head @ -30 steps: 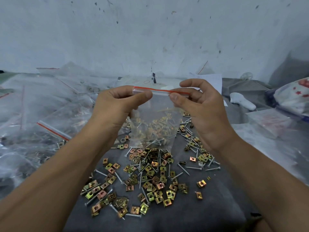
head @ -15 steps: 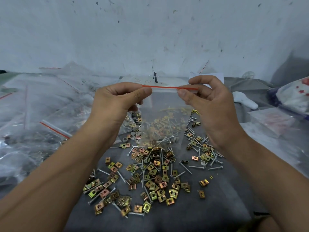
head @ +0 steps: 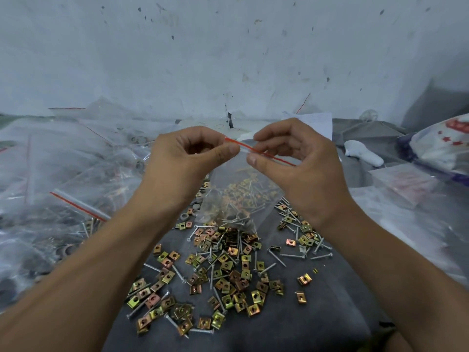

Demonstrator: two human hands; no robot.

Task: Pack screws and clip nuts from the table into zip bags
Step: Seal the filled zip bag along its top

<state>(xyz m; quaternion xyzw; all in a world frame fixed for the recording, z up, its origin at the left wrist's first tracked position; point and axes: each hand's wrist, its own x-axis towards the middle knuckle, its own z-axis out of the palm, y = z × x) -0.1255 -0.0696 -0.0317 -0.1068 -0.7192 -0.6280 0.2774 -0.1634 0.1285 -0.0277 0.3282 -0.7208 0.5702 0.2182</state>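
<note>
Hands (head: pixel 193 161) pinch clear, hardware-filled zip bag (head: pixel 236 194).

The right hand (head: pixel 299 168) hides one end of the zip bag's (head: pixel 236 189) red strip (head: pixel 258 150).

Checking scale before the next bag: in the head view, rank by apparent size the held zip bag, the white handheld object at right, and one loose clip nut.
1. held zip bag
2. white handheld object; farther back, so true size unsure
3. loose clip nut
</note>
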